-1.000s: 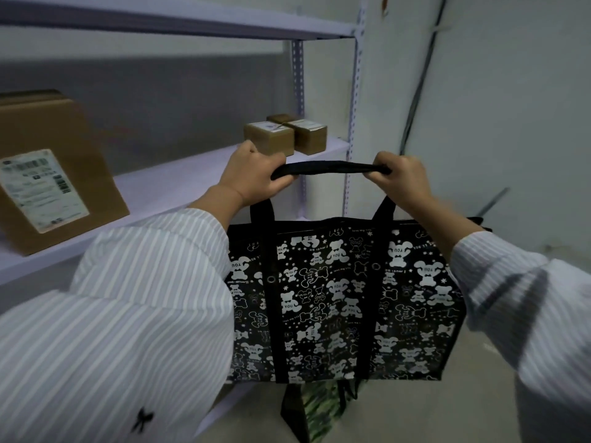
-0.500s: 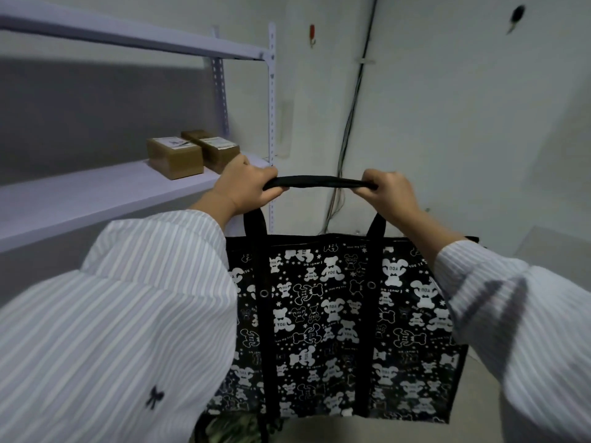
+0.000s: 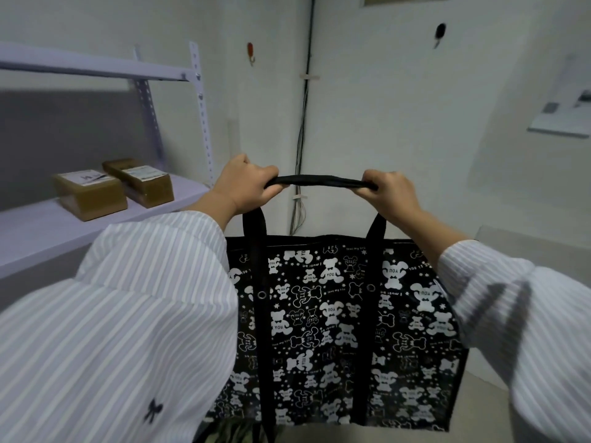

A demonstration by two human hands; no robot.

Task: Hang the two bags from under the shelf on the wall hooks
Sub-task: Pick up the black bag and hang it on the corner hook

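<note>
Here, two hands [image 3: 246, 187] [image 3: 393, 195], one bag [image 3: 319, 314], two hooks [image 3: 251, 54] [image 3: 440, 32]

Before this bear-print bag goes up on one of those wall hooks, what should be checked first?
1. Left hand and right hand both grip the handle: ok.
2. Handle stretch between the hands is bare, ready to catch a hook: ok.
3. Red hook and black hook carry nothing: ok.
4. Handle raised to hook height: not ok, both hooks sit higher on the wall.
5. Hooks strong enough for the black bag: cannot tell.
</note>
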